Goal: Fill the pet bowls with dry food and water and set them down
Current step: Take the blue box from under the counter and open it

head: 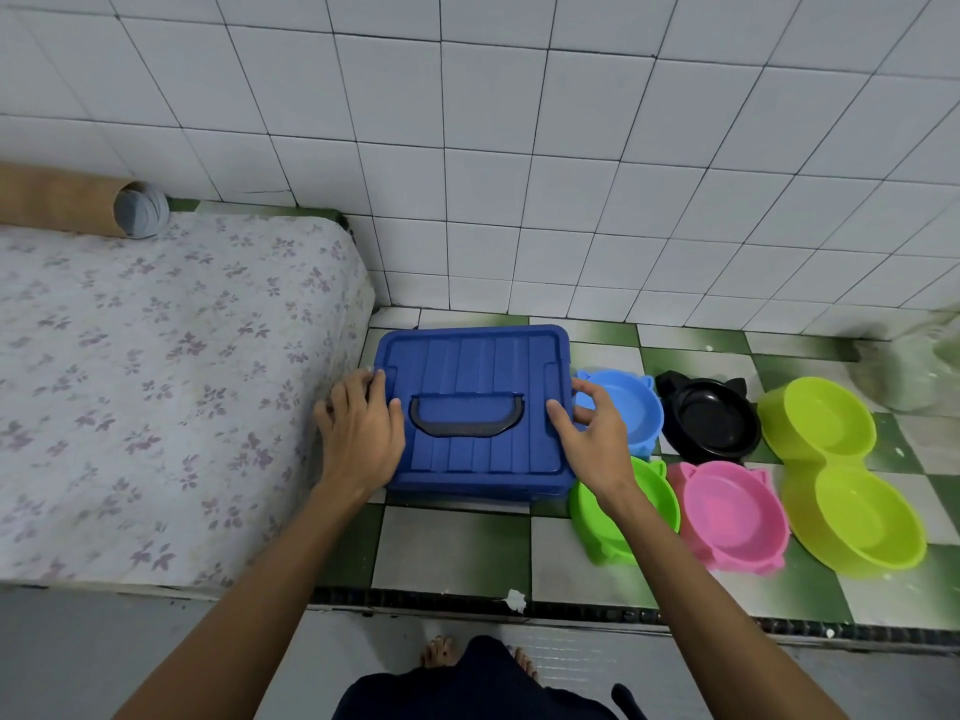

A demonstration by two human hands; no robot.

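Observation:
A blue plastic storage box (472, 371) with a dark handle on its closed lid sits on the checkered floor beside a mattress. My left hand (361, 428) grips the lid's left edge, thumb on top. My right hand (589, 436) grips the lid's right edge, fingers curled over the side. To the right lie empty pet bowls: a light blue one (631, 407), a black one (709, 418), a green one (649, 504) partly under my right wrist, a pink one (735, 514) and a lime double bowl (844, 472).
A mattress with a floral sheet (156, 381) fills the left side, with a rolled mat (67, 200) at its far end. White tiled wall (519, 148) rises behind. A clear plastic container (919, 366) stands at the far right. My bare feet (441, 652) show below.

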